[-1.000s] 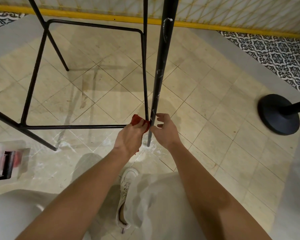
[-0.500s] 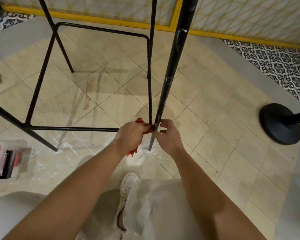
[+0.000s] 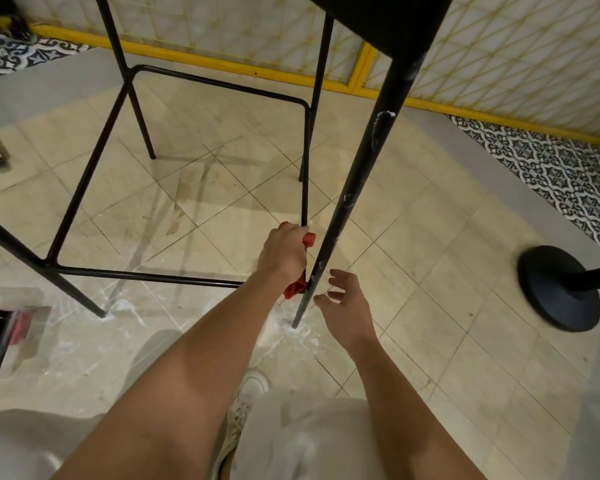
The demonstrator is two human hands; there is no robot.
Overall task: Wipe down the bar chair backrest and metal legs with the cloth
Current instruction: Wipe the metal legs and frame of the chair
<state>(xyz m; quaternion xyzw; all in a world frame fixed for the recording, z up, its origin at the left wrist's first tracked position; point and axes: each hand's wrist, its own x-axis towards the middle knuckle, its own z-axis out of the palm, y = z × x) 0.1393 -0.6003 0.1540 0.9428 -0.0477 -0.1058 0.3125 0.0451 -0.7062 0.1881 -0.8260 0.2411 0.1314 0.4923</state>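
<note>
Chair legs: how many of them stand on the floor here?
4. Near right leg, the thick one in the centre; near left leg at the left edge; far left leg, top left; far right leg, top centre. None seems hidden.

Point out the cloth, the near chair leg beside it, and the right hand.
cloth (image 3: 294, 288): head view, on the lower red fold beside the leg.
chair leg (image 3: 357, 174): head view, about halfway along the near leg.
right hand (image 3: 343, 308): head view, on the back of the hand.

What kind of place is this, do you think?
Probably a cafe or bar: a tall bar chair, a queue-post base, and patterned tiles beside a yellow-framed screen.
</note>
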